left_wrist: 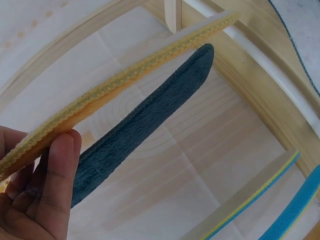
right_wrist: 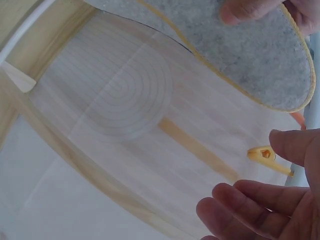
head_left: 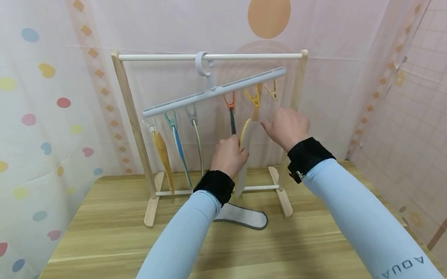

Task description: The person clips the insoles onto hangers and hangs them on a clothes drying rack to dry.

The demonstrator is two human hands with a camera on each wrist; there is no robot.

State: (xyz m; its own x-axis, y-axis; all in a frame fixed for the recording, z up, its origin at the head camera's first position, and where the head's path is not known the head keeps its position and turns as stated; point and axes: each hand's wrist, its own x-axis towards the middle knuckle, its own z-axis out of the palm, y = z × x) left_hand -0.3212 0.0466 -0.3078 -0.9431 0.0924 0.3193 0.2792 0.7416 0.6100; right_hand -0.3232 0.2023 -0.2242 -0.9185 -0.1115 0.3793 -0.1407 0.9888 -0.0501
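My left hand (head_left: 228,157) pinches an insole (right_wrist: 255,55) with a grey felt face and yellow edge, thumb on one side and fingers on the other. Beside it, a dark insole (left_wrist: 150,122) hangs from an orange clip (head_left: 230,102). My right hand (head_left: 289,126) is near the raised end of the held insole, its thumb and fingers apart and nothing between them. Just beyond that hand, a yellow clip (head_left: 255,97) and a pale yellow clip (head_left: 271,89) dangle from the grey hanger (head_left: 216,91), which tilts up to the right.
The hanger hooks over the white rod (head_left: 254,54) of a wooden stand. Left of my hands hang a yellow-brown insole (head_left: 162,154), a blue-edged one (head_left: 180,151) and a pale one (head_left: 197,138). A grey insole (head_left: 242,217) lies on the wooden table (head_left: 244,272).
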